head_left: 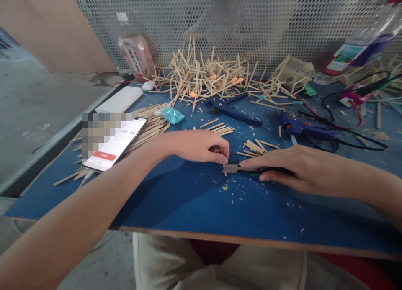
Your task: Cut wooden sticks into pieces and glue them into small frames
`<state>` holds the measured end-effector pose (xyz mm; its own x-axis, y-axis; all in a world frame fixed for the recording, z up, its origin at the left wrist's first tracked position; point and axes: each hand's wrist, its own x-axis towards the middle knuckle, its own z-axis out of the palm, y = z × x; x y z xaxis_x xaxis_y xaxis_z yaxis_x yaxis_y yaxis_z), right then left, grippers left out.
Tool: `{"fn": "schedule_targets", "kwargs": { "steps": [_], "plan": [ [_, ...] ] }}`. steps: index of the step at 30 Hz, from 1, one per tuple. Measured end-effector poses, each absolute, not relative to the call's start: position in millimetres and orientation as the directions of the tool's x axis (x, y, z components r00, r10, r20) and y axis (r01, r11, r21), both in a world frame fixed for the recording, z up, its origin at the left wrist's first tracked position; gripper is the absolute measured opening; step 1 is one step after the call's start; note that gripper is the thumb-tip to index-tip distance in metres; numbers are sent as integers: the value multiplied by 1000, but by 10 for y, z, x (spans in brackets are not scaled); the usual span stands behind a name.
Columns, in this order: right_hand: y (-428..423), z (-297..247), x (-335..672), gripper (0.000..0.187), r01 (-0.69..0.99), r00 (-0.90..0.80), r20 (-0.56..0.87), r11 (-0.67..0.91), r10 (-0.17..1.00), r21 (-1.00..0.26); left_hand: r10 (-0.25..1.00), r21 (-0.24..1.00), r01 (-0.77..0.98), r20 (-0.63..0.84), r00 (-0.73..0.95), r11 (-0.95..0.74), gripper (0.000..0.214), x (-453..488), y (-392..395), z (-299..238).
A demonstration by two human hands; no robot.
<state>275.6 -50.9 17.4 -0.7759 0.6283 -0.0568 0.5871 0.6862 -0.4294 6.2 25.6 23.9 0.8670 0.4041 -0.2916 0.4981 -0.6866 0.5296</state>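
My left hand (201,146) is closed, its thumb and fingertips pinching a thin wooden stick (225,170) that points down at the blue table (169,202). My right hand (301,168) is wrapped round a utility knife (249,170). The blade points left and meets the stick just below my left fingertips. Pale wood shavings (225,187) lie scattered under the blade. Behind my right fingers is a small bunch of short sticks (253,147); more short sticks (223,129) lie behind my left hand.
A lit phone (116,141) rests on long sticks (147,131) at the left, near a white box (119,99). Blue-handled pliers (235,112), a blue glue gun (309,129) and cables lie farther back. Joined sticks (201,74) are heaped against the mesh panel (176,14), between bottles (136,55).
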Motion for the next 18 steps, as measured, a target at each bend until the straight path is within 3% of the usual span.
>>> {"fn": "schedule_targets", "kwargs": {
  "steps": [18],
  "plan": [
    [-477, 181, 2802, 49, 566, -797, -37, 724, 603, -393, 362, 541, 437, -246, 899, -718, 26, 66, 276, 217]
  ]
}}
